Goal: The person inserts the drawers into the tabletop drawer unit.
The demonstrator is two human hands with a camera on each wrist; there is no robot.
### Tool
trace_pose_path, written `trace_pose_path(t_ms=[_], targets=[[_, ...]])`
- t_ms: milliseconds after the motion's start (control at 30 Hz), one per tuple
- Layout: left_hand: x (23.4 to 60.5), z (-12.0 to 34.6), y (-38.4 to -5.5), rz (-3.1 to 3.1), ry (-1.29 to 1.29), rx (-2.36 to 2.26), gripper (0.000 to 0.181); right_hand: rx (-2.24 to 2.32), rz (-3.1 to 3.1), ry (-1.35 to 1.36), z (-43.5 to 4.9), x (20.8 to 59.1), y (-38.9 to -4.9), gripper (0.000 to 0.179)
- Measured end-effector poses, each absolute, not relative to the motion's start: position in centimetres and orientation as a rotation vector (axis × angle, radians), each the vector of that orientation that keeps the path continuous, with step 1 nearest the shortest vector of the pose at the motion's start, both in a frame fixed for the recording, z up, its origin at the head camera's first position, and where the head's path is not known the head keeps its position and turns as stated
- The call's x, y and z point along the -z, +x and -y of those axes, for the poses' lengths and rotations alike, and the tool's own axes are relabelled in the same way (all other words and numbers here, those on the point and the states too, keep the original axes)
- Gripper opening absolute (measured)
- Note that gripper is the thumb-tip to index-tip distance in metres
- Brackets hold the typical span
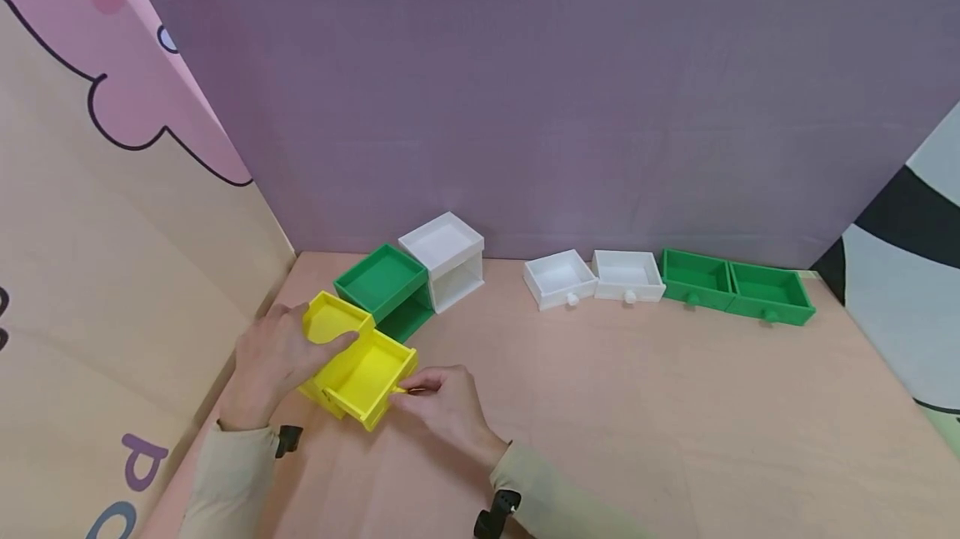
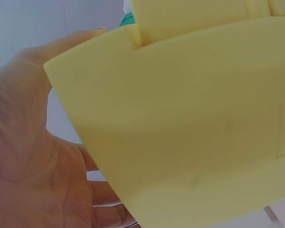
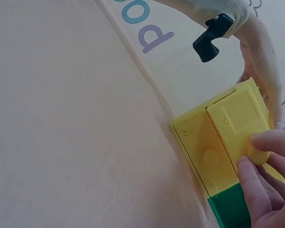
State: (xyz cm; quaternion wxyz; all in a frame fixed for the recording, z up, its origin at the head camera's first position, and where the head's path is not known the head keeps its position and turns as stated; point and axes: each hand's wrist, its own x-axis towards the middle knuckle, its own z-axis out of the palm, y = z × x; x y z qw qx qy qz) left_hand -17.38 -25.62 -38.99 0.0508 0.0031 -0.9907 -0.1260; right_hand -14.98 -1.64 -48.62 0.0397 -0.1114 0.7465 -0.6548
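A yellow drawer cabinet (image 1: 333,318) stands at the left of the table, its upper yellow drawer (image 1: 372,376) pulled well out. My left hand (image 1: 273,360) holds the cabinet from the left, thumb over its top and fingers behind. The left wrist view is mostly filled by the cabinet's plain side (image 2: 180,123). With thumb and fingertips, my right hand (image 1: 450,406) pinches the drawer's round knob (image 3: 260,156). Below that drawer, the right wrist view shows a second yellow front (image 3: 199,147) flush in the cabinet. The pulled-out drawer looks empty from above.
Behind the yellow cabinet stand a green cabinet (image 1: 382,276) and a white cabinet (image 1: 442,243), both with open fronts. Along the back wall to the right lie two white drawers (image 1: 558,272) and two green drawers (image 1: 771,282), knobs facing forward. A patterned wall (image 1: 150,272) rises at left.
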Motion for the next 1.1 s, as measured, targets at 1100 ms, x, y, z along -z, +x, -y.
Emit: trace_pose_path(t_ms=[1100], targets=[[39.2, 25.5, -17.4, 3.029, 0.021, 0.396, 0.1, 1.95, -2.443, -0.509, 1.6, 49.6, -14.9, 0.012]])
